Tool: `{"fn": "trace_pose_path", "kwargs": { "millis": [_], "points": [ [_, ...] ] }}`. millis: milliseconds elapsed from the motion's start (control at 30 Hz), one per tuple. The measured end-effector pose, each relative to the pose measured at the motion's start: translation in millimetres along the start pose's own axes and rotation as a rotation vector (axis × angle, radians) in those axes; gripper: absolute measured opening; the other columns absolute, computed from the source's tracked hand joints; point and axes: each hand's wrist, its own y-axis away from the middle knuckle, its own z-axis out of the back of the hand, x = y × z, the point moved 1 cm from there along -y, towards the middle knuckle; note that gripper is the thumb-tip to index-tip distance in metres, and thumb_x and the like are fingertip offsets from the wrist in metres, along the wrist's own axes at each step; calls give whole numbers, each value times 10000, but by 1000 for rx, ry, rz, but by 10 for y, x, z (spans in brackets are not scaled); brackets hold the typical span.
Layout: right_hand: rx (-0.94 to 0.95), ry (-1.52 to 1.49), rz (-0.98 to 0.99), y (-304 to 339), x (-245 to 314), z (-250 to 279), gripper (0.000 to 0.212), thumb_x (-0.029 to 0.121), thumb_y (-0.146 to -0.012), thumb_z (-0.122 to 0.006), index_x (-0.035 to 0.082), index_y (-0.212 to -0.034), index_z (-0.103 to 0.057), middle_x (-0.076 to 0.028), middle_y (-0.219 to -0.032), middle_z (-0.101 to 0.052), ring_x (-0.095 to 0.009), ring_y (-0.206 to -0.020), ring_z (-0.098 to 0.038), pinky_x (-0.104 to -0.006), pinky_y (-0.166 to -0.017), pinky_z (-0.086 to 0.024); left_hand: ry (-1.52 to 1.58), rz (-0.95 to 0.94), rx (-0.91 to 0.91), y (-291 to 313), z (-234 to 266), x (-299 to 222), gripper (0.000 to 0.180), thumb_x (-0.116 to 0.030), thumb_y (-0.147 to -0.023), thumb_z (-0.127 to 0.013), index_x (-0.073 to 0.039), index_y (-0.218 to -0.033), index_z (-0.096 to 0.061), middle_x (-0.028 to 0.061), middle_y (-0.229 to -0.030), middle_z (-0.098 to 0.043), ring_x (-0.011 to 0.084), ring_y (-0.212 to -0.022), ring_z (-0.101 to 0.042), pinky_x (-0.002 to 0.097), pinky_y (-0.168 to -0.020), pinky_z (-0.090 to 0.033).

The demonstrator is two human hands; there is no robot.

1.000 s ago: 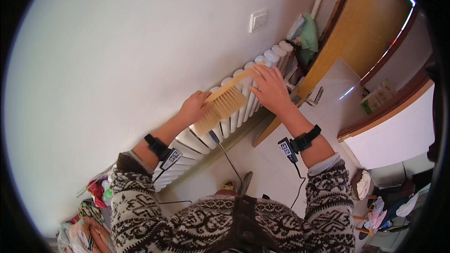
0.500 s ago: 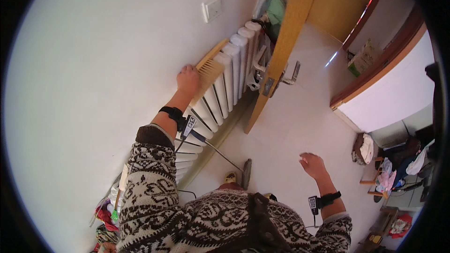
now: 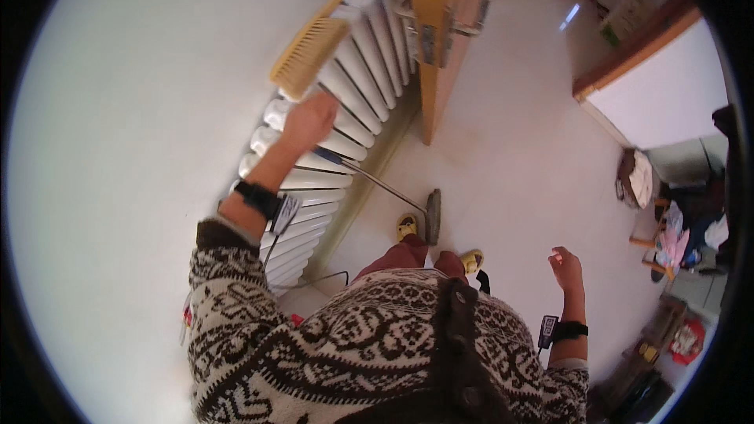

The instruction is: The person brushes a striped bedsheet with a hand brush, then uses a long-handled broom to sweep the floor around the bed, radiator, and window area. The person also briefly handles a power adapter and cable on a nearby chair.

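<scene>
A yellow-bristled brush (image 3: 310, 55) with a wooden back rests on top of the white ribbed radiator (image 3: 369, 71), against the wall. Just below it is my left hand (image 3: 312, 116), apart from the brush and blurred by motion, so its finger pose is unclear. Under that hand, the dark blue grip of a long-handled floor tool (image 3: 381, 184) leans at the radiator. Its dark grey head (image 3: 433, 216) stands on the floor by my foot. My right hand (image 3: 567, 268) hangs at the right over the floor, holding nothing, its fingers loosely bent and apart.
An open wooden door (image 3: 436, 55) with metal handles stands beyond the radiator. Clothes (image 3: 674, 239) lie heaped on a wooden stand at the right, with a bag-like bundle (image 3: 635, 178) on the floor nearby. A dark wire (image 3: 322, 276) runs near the radiator's lower end.
My left hand has let go of the brush, which stays on the radiator, and drawn back toward me. My right hand has shifted right. The view has tilted down, showing more of my feet.
</scene>
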Motion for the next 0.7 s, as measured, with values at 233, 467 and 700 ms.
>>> {"fn": "trace_pose_path", "kwargs": {
  "millis": [233, 467, 700],
  "points": [
    [35, -41, -206, 451, -467, -276, 276, 257, -788, -611, 96, -1011, -618, -109, -899, -660, -291, -873, -623, -395, -756, -490, -403, -132, 610, 887, -1420, 208, 399, -179, -771, -560, -60, -1150, -513, 97, -1176, -542, 260, -1181, -458, 437, -1008, -330],
    [95, -21, -517, 1427, -794, -507, 297, 279, -770, -621, 106, -1012, -625, -104, -917, -666, -292, -907, -618, -398, -799, -491, -603, 97, 990, 941, -2014, 671, 258, -193, -819, -564, -90, -1046, -625, 89, -1125, -616, 261, -1097, -549, 434, -993, -360],
    [-24, -131, -660, 2061, -1169, -1095, 319, 326, -749, -598, 110, -980, -640, -126, -932, -660, -318, -916, -607, -414, -830, -478, -506, -203, 1038, 551, -2007, 337, 190, -136, -769, -556, -42, -915, -634, 158, -942, -648, 315, -894, -630, 415, -784, -502]
  ]
}}
